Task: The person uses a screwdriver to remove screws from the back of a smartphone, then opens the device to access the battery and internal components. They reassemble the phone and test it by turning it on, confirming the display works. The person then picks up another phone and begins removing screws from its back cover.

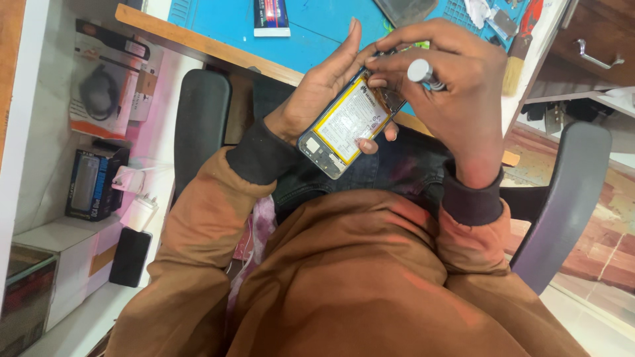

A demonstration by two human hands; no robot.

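My left hand [317, 92] cradles an opened smartphone [347, 125] from below, back cover off, its white and yellow battery facing up. My right hand [450, 86] is closed on a small screwdriver [423, 71] with a round silver cap, its tip hidden at the phone's upper end. Both hands hover above my lap, just in front of the desk edge. I wear a brown sweatshirt with dark cuffs.
A blue work mat [317, 26] covers the wooden desk, with a tube [271, 16] on it and a brush [516, 59] at right. Chair armrests [198, 119] flank me. Boxes and chargers [92, 178] fill shelves at left. A drawer [595, 39] sits at upper right.
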